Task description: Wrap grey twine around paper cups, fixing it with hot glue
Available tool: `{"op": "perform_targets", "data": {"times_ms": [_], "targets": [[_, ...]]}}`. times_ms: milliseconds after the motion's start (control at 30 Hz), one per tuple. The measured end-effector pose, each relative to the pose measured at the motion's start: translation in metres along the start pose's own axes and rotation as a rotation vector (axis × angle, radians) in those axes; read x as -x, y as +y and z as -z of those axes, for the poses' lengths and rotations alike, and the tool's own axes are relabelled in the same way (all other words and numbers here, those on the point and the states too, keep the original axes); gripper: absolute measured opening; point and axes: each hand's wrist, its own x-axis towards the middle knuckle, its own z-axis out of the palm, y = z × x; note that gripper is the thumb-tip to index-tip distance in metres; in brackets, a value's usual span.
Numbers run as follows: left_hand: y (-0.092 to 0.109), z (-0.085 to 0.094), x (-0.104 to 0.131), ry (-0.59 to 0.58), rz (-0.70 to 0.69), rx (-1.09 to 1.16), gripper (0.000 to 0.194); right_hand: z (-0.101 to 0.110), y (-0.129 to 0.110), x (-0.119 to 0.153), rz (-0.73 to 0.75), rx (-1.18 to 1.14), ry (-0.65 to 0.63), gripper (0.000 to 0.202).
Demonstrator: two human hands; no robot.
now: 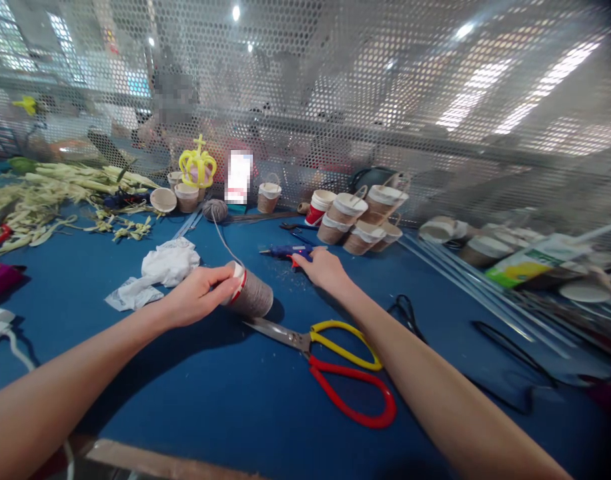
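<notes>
My left hand (pixel 203 293) is closed round the rim of a paper cup (pixel 255 297) tilted on its side. Grey yarn wraps most of that cup, and a strand runs back from it to a ball of yarn (pixel 215 210). A blue hot glue gun (pixel 285 251) with a red trigger lies under my right hand (pixel 323 267), whose fingers are closed on its rear part; its nozzle points left. Between my forearms lie large scissors (pixel 303 341) with one yellow and one red handle, blades slightly under the cup's near side.
Several yarn-wrapped cups (pixel 360 217) stand stacked at the back right, before a perforated metal screen (pixel 305 87). A white crumpled cloth (pixel 170 263) lies left of the cup. Clear glue sticks (pixel 475 287) and black cords (pixel 510 347) lie at right. Dried husks (pixel 50 193) cover the far left.
</notes>
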Motion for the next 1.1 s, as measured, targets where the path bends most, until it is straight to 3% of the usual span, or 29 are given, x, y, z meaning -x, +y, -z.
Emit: {"op": "perform_targets", "data": {"times_ms": [100, 167, 333, 433, 533, 633, 800, 933, 1000, 1100], "targets": [[0.001, 0.000, 0.000, -0.008, -0.001, -0.009, 0.030, 0.002, -0.016, 0.012, 0.075, 0.007, 0.005, 0.019], [0.003, 0.000, 0.001, -0.005, -0.002, -0.024, 0.031, 0.003, -0.031, 0.021, 0.154, -0.035, -0.082, 0.024], [0.010, 0.000, 0.003, 0.023, -0.040, -0.047, 0.029, -0.002, -0.063, 0.040, 0.289, -0.315, -0.535, 0.049], [0.014, 0.000, 0.004, -0.006, -0.075, -0.038, 0.028, -0.007, -0.069, 0.046, 0.221, -0.669, -0.744, 0.039], [0.017, 0.000, 0.005, -0.035, -0.088, -0.033, 0.029, -0.009, -0.071, 0.048, 0.111, -0.887, -0.721, 0.020], [0.018, -0.001, 0.005, -0.050, -0.084, -0.018, 0.029, -0.008, -0.071, 0.051, 0.060, -0.991, -0.709, 0.013], [0.022, -0.002, 0.007, -0.058, -0.071, 0.002, 0.030, -0.005, -0.069, 0.056, 0.206, -0.884, -0.666, 0.026], [0.026, -0.003, 0.009, -0.088, -0.090, 0.017, 0.029, -0.004, -0.069, 0.058, 0.214, -0.789, -0.807, 0.044], [0.027, -0.003, 0.010, -0.110, -0.079, 0.043, 0.029, -0.003, -0.070, 0.059, 0.234, -0.812, -0.863, 0.043], [0.026, -0.004, 0.011, -0.129, -0.015, 0.128, 0.031, -0.001, -0.072, 0.061, 0.235, -0.877, -0.858, 0.026]]}}
